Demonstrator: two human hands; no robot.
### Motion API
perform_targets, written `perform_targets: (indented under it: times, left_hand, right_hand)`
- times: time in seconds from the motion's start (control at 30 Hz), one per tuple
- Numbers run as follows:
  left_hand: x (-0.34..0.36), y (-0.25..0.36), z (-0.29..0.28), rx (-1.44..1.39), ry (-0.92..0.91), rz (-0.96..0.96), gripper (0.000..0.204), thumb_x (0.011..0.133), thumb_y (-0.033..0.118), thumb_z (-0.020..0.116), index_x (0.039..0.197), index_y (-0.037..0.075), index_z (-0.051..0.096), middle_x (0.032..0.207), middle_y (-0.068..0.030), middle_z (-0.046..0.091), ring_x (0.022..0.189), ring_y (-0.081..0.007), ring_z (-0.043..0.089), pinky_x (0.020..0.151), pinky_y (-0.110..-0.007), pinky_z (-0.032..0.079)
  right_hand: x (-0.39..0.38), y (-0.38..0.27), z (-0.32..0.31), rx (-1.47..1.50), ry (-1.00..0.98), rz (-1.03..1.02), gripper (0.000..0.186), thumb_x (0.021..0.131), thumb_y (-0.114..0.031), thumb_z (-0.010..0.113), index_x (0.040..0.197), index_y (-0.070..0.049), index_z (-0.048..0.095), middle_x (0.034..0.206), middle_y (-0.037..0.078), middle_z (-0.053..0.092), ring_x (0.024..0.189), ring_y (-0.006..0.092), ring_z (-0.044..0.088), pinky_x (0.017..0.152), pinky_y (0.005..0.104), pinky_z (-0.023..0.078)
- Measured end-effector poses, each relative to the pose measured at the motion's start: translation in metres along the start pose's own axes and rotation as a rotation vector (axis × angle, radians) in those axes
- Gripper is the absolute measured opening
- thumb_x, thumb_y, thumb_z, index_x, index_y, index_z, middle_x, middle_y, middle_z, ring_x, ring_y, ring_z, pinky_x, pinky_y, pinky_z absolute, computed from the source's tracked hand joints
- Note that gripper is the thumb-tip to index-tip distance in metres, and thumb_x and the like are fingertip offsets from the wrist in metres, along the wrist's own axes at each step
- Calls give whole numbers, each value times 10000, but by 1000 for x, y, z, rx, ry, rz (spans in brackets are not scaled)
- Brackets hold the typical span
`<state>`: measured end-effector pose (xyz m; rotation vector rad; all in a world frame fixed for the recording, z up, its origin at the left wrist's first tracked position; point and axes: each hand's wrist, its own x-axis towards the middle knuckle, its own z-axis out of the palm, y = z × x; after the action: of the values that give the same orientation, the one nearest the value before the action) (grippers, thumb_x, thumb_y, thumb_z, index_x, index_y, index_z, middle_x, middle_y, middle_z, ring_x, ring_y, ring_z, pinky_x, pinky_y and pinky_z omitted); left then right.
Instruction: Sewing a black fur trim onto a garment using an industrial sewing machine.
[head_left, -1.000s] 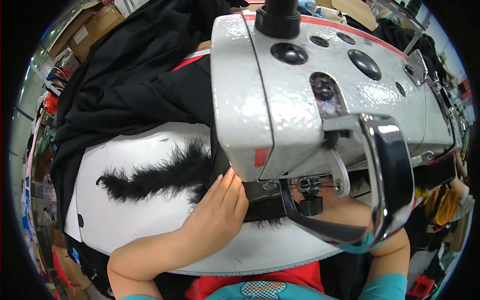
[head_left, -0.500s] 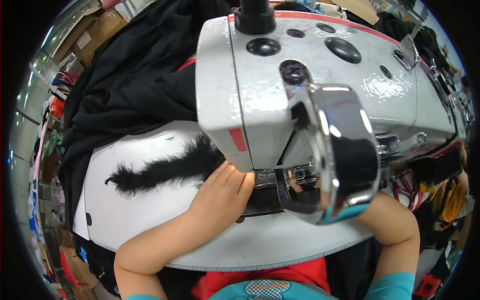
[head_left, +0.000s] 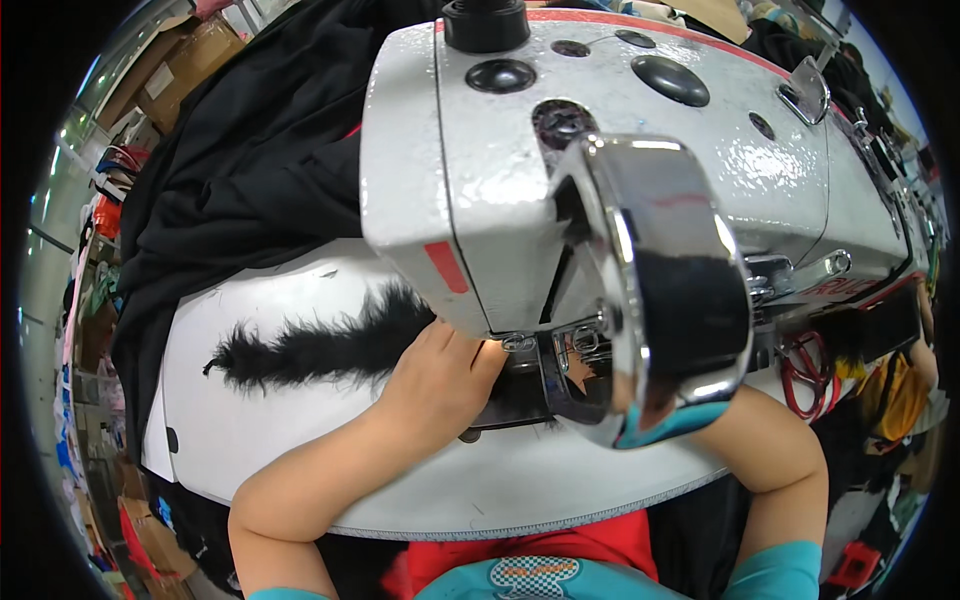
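Note:
My left hand [head_left: 445, 370] rests at the lower left of the white sewing machine head [head_left: 500, 180], fingers lying close together over dark material [head_left: 515, 395], their tips partly hidden. A strip of fluffy black feather trim [head_left: 310, 350] stretches across the white table [head_left: 250, 430] to the left of that hand. My right hand [head_left: 578, 370] is mostly hidden behind the large chrome part [head_left: 675, 290] of the machine; a bit of skin shows through a gap, and the forearm comes in from the right. What it holds, if anything, is out of sight.
A heap of black fabric [head_left: 240, 180] covers the back left of the table. Red-handled scissors [head_left: 810, 370] lie right of the chrome part. Cardboard boxes [head_left: 180, 75] are stacked beyond. At the far right, another person's arm [head_left: 922, 355] shows beside yellow cloth [head_left: 885, 395].
The view has shifted: the machine sits higher and further left in the picture, and the red scissors have come into sight. My left hand's fingers look slightly more bent.

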<state>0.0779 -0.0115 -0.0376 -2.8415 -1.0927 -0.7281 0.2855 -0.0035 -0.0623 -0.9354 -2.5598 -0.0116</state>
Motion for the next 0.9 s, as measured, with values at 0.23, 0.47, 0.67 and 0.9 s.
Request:
perform_targets:
  times: [0.23,0.47,0.67,0.9]
  left_hand:
    - [-2,0,-9,80,-91,97,270,584,56,544,844,-14,532,772,-83,483,722,-216,475,657,-322,420]
    - [-8,-4,1,94,5,168,268,594,53,544,847,-34,556,770,-77,485,672,-199,460,615,-291,418]
    - [-6,-2,-1,119,14,171,241,604,40,558,834,-36,564,730,-67,462,653,-189,450,599,-279,412]
    - [-2,1,-1,100,22,165,224,615,30,571,829,-36,567,700,-57,442,644,-187,440,584,-270,401]
  right_hand:
    - [-5,2,17,-36,125,-105,108,668,-172,511,707,-129,602,815,19,528,888,214,477,765,338,390]
    - [-4,1,3,-77,76,-129,100,633,-148,527,692,-106,596,780,29,547,824,213,493,710,354,398]
    - [-9,0,15,85,78,12,71,620,-134,542,663,-100,586,774,34,552,818,204,492,649,363,414]
    - [-9,-3,2,187,55,69,143,647,-136,521,771,-116,587,878,23,554,866,210,496,730,379,393]
